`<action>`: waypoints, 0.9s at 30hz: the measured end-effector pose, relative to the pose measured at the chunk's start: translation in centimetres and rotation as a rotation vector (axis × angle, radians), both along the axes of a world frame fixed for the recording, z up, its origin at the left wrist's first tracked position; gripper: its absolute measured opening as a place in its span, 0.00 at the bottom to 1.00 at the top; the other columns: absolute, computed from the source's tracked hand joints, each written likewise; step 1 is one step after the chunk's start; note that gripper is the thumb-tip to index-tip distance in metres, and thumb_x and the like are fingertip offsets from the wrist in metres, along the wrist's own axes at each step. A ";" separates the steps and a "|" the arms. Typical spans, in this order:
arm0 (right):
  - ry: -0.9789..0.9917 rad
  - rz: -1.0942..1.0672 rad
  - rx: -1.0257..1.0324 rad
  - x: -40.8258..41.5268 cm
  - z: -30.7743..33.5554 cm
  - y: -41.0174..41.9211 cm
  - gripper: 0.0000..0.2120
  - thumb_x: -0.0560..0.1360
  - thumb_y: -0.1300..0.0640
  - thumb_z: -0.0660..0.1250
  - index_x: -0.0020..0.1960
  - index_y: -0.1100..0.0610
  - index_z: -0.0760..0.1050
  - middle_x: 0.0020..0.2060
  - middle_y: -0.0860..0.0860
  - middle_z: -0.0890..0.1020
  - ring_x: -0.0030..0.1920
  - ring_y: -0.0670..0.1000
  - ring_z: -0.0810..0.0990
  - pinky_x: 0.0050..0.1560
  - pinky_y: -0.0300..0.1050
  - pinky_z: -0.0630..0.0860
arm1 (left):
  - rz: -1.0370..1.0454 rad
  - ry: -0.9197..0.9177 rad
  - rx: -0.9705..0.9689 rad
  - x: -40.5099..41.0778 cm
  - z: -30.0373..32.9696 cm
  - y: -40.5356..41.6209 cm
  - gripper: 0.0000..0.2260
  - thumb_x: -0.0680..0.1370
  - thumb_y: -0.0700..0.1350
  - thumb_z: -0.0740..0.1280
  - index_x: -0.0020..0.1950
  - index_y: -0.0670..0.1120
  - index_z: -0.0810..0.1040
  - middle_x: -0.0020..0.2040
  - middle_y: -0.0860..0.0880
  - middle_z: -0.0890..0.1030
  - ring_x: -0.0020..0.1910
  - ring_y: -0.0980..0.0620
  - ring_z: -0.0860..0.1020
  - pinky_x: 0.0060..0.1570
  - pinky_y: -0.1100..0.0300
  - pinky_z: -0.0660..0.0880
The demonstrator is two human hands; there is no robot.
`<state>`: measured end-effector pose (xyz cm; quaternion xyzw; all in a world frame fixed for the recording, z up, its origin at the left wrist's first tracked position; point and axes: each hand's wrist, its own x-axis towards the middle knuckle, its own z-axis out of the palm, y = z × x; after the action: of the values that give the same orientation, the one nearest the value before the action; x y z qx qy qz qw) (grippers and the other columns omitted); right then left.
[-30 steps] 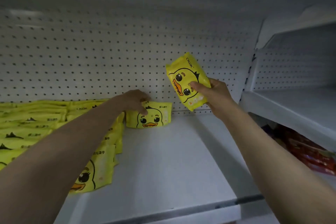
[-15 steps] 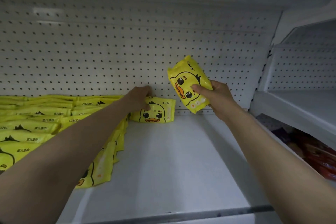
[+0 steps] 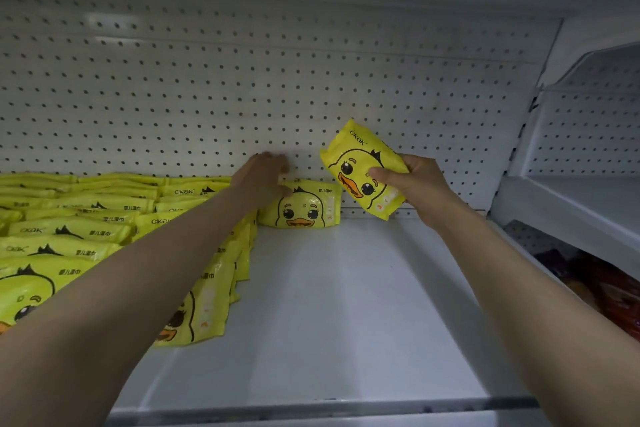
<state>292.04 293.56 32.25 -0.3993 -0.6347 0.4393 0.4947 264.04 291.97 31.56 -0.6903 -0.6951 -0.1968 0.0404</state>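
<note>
2 packs are occupying me: my left hand (image 3: pixel 263 177) is resting loose fingers atop the standing pack (image 3: pixel 303 210), steadying it, while my right hand (image 3: pixel 417 184) is gripping the tilted pack (image 3: pixel 360 163) just right of it, likely for slotting alongside.

Thin plastic film, glossy and slightly crinkled, is seen on the tilted pack (image 3: pixel 363 167) at centre right. The same shiny film is shown by the upright pack (image 3: pixel 304 210) beside it, where highlights are caught, and by the stacked packs (image 3: pixel 69 229) at left. The shelf (image 3: pixel 329 305) looks to be painted metal, smooth and matt white. The back panel (image 3: pixel 242 87) is perforated sheet metal, faintly sheened. Glossy red wrappers (image 3: pixel 616 298) are glimpsed at lower right.
</note>
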 end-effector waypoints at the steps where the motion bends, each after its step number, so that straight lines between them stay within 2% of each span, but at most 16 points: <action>1: -0.034 -0.002 0.002 -0.3 0.1 0.1 0.12 0.69 0.59 0.78 0.51 0.57 0.83 0.43 0.52 0.87 0.41 0.49 0.86 0.40 0.43 0.82 | 0.010 -0.025 -0.020 -0.6 0.4 -0.5 0.22 0.72 0.53 0.72 0.63 0.48 0.74 0.61 0.46 0.74 0.60 0.45 0.72 0.57 0.52 0.72; 7: -0.389 0.092 0.043 -3.2 -0.1 1.2 0.13 0.66 0.56 0.80 0.49 0.52 0.83 0.44 0.51 0.86 0.45 0.51 0.85 0.47 0.45 0.82 | 0.029 -0.087 -0.123 -2.3 0.9 -5.5 0.21 0.78 0.58 0.63 0.68 0.51 0.71 0.65 0.46 0.75 0.60 0.47 0.73 0.55 0.56 0.68; 10: -0.583 0.145 0.098 -5.5 -0.7 1.7 0.16 0.63 0.54 0.82 0.47 0.49 0.79 0.46 0.48 0.84 0.46 0.49 0.83 0.45 0.43 0.79 | 0.032 -0.059 -0.171 -2.1 -0.1 -7.6 0.23 0.79 0.59 0.61 0.71 0.53 0.69 0.69 0.48 0.71 0.67 0.47 0.69 0.64 0.54 0.67; 16: -0.679 0.232 0.104 -8.3 -2.1 2.4 0.18 0.63 0.54 0.82 0.50 0.50 0.79 0.46 0.48 0.84 0.47 0.49 0.82 0.49 0.45 0.78 | 0.049 0.034 -0.112 -2.3 -2.5 -8.8 0.26 0.78 0.61 0.60 0.73 0.52 0.66 0.72 0.49 0.69 0.71 0.45 0.65 0.70 0.50 0.63; 20: -0.734 0.171 0.144 -9.0 -3.0 3.0 0.18 0.63 0.52 0.82 0.48 0.50 0.79 0.45 0.49 0.84 0.46 0.50 0.82 0.50 0.49 0.79 | 0.078 0.059 -0.015 -2.1 -3.3 -9.1 0.23 0.79 0.60 0.60 0.71 0.51 0.68 0.68 0.47 0.74 0.69 0.44 0.67 0.66 0.52 0.64; 23: -0.910 0.027 0.304 -9.4 -3.3 2.9 0.21 0.63 0.45 0.80 0.53 0.46 0.79 0.45 0.46 0.82 0.48 0.49 0.80 0.50 0.50 0.79 | 0.083 0.079 0.017 -1.9 -3.4 -9.2 0.22 0.79 0.58 0.60 0.70 0.50 0.70 0.66 0.47 0.75 0.68 0.44 0.68 0.66 0.52 0.64; 27: -1.030 -0.052 0.499 -10.3 -3.5 2.0 0.29 0.68 0.46 0.76 0.67 0.45 0.73 0.56 0.47 0.76 0.62 0.49 0.70 0.56 0.49 0.72 | 0.090 0.116 0.052 -1.7 -3.6 -9.2 0.20 0.79 0.58 0.60 0.67 0.49 0.72 0.63 0.47 0.77 0.65 0.45 0.70 0.65 0.52 0.65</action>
<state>281.75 295.52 28.73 -0.4484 -0.8683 0.0123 0.2115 262.33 282.76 27.96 -0.6673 -0.7165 -0.1726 0.1074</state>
